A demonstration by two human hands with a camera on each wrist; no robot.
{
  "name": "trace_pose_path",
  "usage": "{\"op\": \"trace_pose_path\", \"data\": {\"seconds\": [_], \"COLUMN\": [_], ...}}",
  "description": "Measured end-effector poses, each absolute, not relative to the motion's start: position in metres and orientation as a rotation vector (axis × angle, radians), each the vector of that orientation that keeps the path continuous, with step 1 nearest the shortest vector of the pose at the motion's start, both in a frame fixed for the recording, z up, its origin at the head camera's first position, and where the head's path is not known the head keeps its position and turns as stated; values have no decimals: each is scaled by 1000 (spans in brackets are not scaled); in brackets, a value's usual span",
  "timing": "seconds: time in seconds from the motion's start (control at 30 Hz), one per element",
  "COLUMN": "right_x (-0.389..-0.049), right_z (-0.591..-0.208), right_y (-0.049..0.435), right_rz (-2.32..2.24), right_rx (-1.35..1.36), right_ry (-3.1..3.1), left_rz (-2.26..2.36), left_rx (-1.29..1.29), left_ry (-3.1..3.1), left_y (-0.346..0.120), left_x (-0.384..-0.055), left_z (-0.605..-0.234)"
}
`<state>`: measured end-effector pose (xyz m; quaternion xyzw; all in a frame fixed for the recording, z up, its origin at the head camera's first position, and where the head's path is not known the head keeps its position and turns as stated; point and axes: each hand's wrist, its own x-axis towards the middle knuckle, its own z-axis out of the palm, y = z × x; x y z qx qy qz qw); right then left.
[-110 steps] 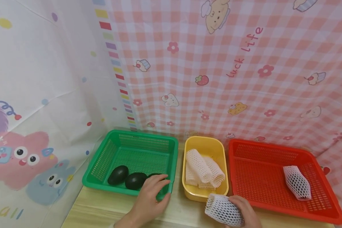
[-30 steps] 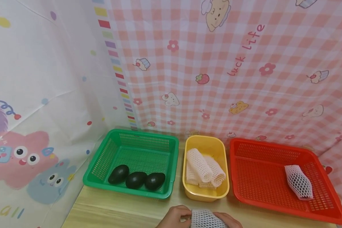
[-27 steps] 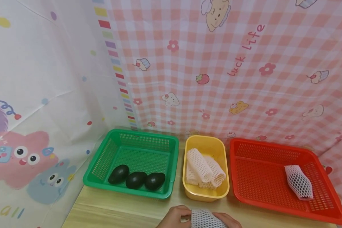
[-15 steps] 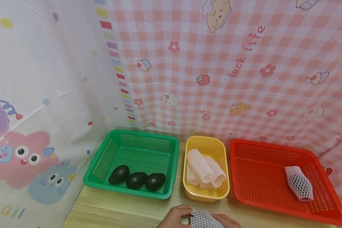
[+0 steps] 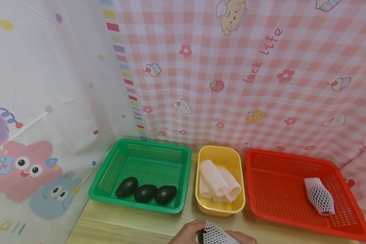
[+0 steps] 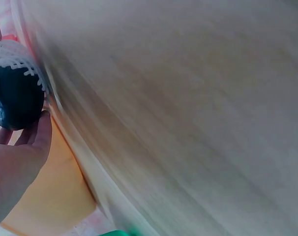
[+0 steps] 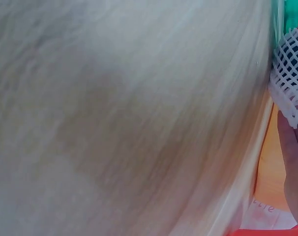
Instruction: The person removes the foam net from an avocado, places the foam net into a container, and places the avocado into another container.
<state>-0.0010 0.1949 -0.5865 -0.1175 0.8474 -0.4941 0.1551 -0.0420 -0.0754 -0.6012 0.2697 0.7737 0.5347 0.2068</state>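
Note:
Low at the front, both hands hold one dark avocado [image 6: 16, 98] partly covered by a white foam net sleeve [image 5: 218, 235]. My left hand [image 5: 187, 233] grips the bare end, which sticks out of the sleeve on the left. In the left wrist view its fingers [image 6: 41, 135] curl under the fruit. My right hand [image 5: 243, 238] holds the netted end from the right; the right wrist view has its fingers [image 7: 289, 137] against the net [image 7: 290, 73]. The lower part of both hands is cut off in the head view.
A green basket [image 5: 140, 144] at left holds three bare avocados [image 5: 145, 193]. Several foam net sleeves [image 5: 213, 178] lie in the yellow bin [image 5: 219, 210] in the middle. The red basket [image 5: 280, 186] at right contains one netted avocado [image 5: 319, 196].
My left hand has left the green basket and come to the netted avocado, which my right hand has brought lower and leftward. In the last second, its dark left end has become visible outside the net.

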Motion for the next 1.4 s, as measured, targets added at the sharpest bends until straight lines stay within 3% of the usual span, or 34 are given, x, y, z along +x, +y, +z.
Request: {"op": "trace_pose_path", "data": {"seconds": [0.3,0.6,0.77,1.1,1.4], "right_x": [-1,1,2,3,4], "right_z": [-591,-601,-599,-582,-593], "right_y": [202,204,203,209,214], "right_rz": [-1452,-1484,-1463,-1346,-1367], "right_rx": [-542,-662,-585,-303,-319], "right_ry": [2401,2501,2528,2590,2833], "left_rz": [1395,1190,1093,1232,1238], "left_rx": [670,810,795,862,910], "left_ry": [2118,2260,2309,2381,2503], "left_y": [-73,-71,-71,-84,-93], "left_x": [-47,-48,-46,-41,-36], "left_z": [-621,-620,-604,-609,-589]}}
